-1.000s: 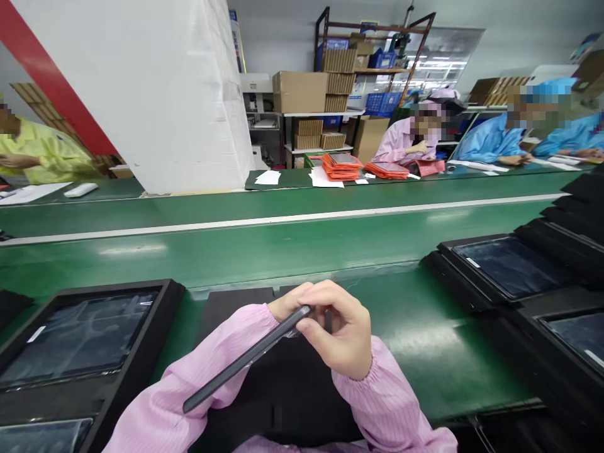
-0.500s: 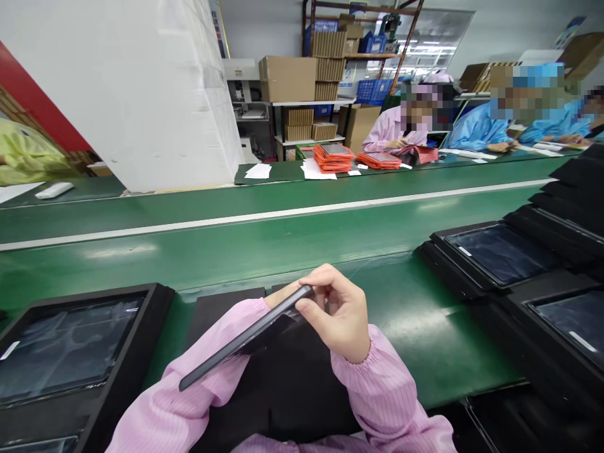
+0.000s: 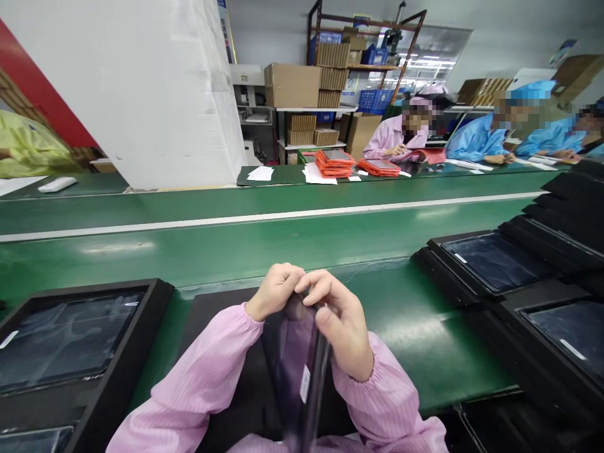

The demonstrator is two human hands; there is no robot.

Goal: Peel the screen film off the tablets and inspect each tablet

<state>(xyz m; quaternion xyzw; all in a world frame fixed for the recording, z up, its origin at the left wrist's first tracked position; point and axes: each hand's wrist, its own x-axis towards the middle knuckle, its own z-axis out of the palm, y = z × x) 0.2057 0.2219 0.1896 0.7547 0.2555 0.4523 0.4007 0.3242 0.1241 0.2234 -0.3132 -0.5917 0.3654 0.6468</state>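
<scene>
two bare hands, the left hand [image 3: 276, 290] and the right hand [image 3: 346, 330], come together in the head view at the top end of a thin, glossy, dark rectangular panel [image 3: 295, 358] with a small white label [image 3: 305, 382]. the panel hangs steeply tilted close in front of the person, its lower end smeared by blur.

the left grip is curled closed on the panel's upper end, seemingly to bear its weight while the face stays uncovered. the right grip arches loosely beside that end, thumb near the side edge, fingertips by the left thumb; whether it grasps anything, i cannot tell. working at the end rather than mid-face probably spares the shiny front from fingermarks.

below lies a flat, matt black foam-like slab [image 3: 210, 308] on the long glossy green surface [image 3: 410, 327], perhaps there as padding. to the left, a deep-rimmed black foam-like tray [image 3: 163, 294] holds another labelled dark panel [image 3: 70, 336] sunk inside its frame, likely to shield the edges. to the right, black foam-like trays [image 3: 427, 267] are piled in steps, dark panels [image 3: 500, 261] face up, both within arm's reach, i'd judge.
</scene>
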